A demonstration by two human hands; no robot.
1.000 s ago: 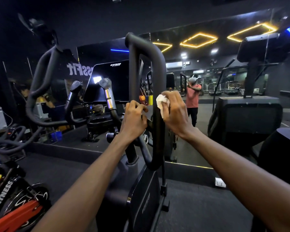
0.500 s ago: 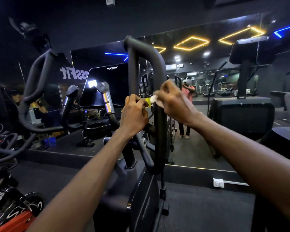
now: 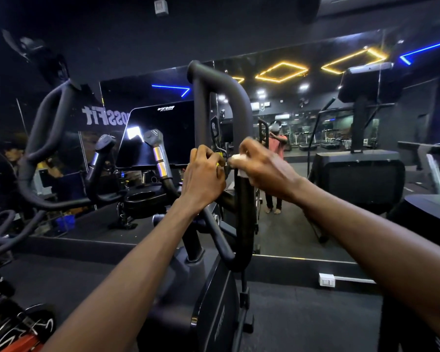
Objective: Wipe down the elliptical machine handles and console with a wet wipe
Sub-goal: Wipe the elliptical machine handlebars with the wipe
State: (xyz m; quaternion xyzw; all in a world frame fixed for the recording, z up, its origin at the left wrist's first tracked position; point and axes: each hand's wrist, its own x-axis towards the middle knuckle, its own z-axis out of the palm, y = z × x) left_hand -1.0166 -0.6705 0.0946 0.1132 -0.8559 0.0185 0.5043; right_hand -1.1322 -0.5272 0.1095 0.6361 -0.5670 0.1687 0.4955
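Note:
A black looped handle (image 3: pixel 226 85) of the elliptical rises in the middle of the view. My right hand (image 3: pixel 264 168) presses a white wet wipe (image 3: pixel 238 161) against the handle's right upright bar at mid height. My left hand (image 3: pixel 203 179) grips the handle's slanted left bar just beside it. The dark console screen (image 3: pixel 160 133) sits behind and left of my hands. Two short grips with silver sensor bands (image 3: pixel 159 156) stand in front of the console. A long curved handle (image 3: pixel 48 128) arcs on the left.
A wall mirror (image 3: pixel 315 153) ahead reflects the gym and a person in a red shirt. Another black machine (image 3: pixel 361 174) stands at the right. A spin bike with red parts (image 3: pixel 15 334) is at the lower left. A white wall socket (image 3: pixel 327 280) sits low on the ledge.
My right hand with the wipe has slid a little along the right bar and turned over it. The view has shifted down and left. My left hand keeps its grip.

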